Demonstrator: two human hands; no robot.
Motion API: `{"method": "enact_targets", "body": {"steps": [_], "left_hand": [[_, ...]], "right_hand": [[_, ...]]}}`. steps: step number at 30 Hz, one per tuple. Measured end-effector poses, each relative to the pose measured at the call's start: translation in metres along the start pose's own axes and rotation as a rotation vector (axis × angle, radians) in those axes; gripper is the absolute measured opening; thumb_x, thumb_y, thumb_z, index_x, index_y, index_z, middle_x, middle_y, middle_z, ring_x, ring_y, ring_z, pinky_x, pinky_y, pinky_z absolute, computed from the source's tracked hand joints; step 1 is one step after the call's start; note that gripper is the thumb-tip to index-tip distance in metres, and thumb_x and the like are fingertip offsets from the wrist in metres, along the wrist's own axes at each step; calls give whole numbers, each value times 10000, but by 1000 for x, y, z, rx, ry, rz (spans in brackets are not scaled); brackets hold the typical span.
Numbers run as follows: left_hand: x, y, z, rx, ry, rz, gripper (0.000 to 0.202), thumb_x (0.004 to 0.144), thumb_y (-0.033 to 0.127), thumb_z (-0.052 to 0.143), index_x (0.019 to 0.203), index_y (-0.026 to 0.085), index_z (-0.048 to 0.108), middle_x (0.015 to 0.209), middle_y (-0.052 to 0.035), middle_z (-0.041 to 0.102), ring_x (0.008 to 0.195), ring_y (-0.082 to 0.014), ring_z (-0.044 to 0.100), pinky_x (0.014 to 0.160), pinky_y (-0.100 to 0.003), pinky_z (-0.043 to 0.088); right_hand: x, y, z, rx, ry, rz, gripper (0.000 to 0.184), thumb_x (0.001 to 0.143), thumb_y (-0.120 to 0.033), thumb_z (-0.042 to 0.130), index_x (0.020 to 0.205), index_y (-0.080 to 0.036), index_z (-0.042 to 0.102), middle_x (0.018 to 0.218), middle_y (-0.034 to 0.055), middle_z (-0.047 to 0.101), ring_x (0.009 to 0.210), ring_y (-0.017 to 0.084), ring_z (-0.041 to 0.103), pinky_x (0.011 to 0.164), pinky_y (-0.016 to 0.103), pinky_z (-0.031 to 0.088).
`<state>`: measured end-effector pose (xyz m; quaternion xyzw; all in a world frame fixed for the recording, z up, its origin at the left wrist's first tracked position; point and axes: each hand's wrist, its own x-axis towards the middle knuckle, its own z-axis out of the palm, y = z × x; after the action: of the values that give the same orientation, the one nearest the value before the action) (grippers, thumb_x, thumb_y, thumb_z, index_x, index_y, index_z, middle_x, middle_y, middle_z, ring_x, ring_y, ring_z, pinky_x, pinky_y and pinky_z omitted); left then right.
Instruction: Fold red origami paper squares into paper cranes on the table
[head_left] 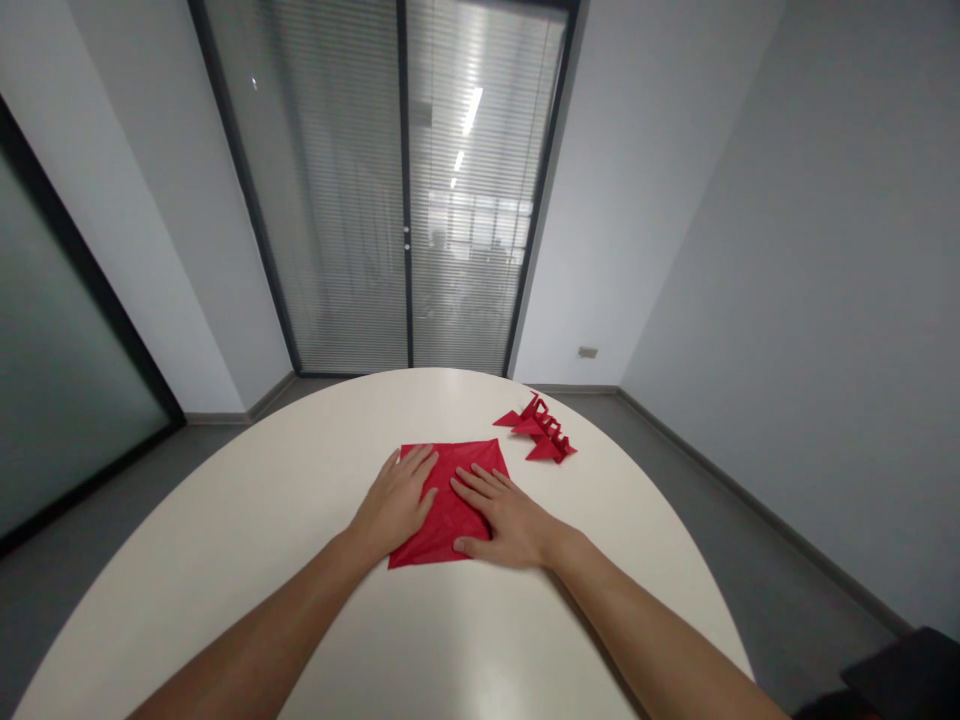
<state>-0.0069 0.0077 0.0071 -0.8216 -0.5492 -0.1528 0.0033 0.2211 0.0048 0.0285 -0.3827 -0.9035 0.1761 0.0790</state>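
Your left hand (396, 503) and right hand (504, 518) both lie palm down on the red paper sheet (469, 455), fingers stretched out flat and gripping nothing. The sheet rests on the white surface (300, 520) at centre frame. It looks like an early stage, with the sheet lying flat and square, no raised fold showing. Up and to the right, well apart from your hands, sits a cluster of folded red paper pieces (541, 428) that look finished already.
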Motion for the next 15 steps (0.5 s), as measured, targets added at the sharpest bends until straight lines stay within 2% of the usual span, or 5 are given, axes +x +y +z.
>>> {"method": "enact_targets", "body": {"steps": [3, 6, 9, 12, 15], "left_hand": [[-3, 1, 0, -124, -95, 127, 560, 987, 374, 407, 1504, 159, 403, 1583, -92, 376, 1470, -216, 335, 1218, -398, 254], [-5, 0, 3, -119, -166, 114, 596, 1001, 445, 363, 1520, 153, 376, 1595, -109, 336, 1487, -250, 294, 1214, -445, 252], [-5, -1, 5, -48, -160, 49, 589, 1009, 400, 322, 1511, 98, 383, 1593, -143, 321, 1490, -293, 279, 1206, -488, 249], [-3, -3, 5, 4, -120, -4, 559, 995, 319, 335, 1483, 60, 423, 1567, -175, 368, 1467, -328, 323, 1194, -522, 254], [-3, -3, 3, -19, -65, 25, 521, 983, 266, 361, 1458, 80, 465, 1535, -164, 436, 1436, -302, 388, 1203, -504, 248]], "right_hand": [[1, 4, -1, 12, -9, -7, 899, 868, -675, 551, 1569, -194, 261, 1627, 120, 212, 1519, 326, 145, 1233, 532, 120], [-1, 9, -4, 24, -41, -27, 970, 829, -715, 577, 1572, -190, 242, 1629, 129, 199, 1522, 336, 116, 1232, 545, 92], [-5, 14, -7, 37, -73, -47, 1047, 765, -726, 648, 1573, -209, 230, 1630, 123, 198, 1522, 352, 94, 1229, 559, 60], [-8, 18, -9, 55, -70, -72, 1057, 733, -689, 708, 1567, -230, 250, 1628, 115, 208, 1518, 355, 121, 1230, 551, 59], [-8, 21, -10, 55, -48, -89, 1039, 730, -679, 718, 1557, -224, 285, 1619, 125, 235, 1514, 355, 148, 1229, 546, 65]]}}
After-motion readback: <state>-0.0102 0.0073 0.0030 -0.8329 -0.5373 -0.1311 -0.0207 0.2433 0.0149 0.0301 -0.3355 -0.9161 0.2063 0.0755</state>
